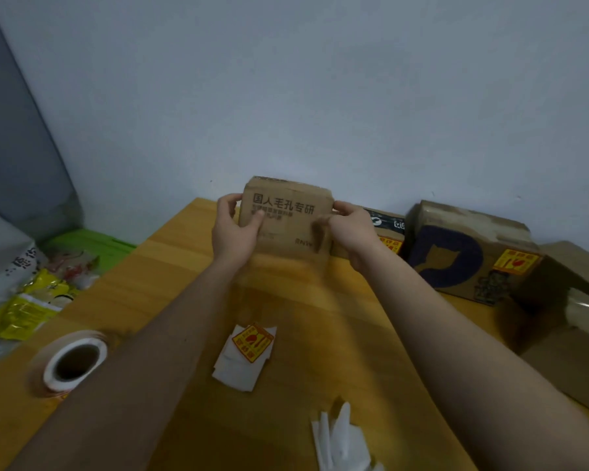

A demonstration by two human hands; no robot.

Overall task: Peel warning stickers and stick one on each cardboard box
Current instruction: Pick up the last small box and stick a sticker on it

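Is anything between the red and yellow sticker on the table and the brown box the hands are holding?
Nothing visible. The red and yellow warning sticker lies on white backing paper, with only bare wooden table between it and the brown cardboard box, held by left hand and right hand.

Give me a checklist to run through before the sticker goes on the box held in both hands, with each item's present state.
1. Cardboard box held by left hand and right hand: ok.
2. Facing side free of a sticker: ok.
3. Loose warning sticker ready on the table: ok.
4. Sticker peeled off its backing: cannot tell.
5. A hand free to pick it up: not ok.
6. Box with blue print already labelled: ok.
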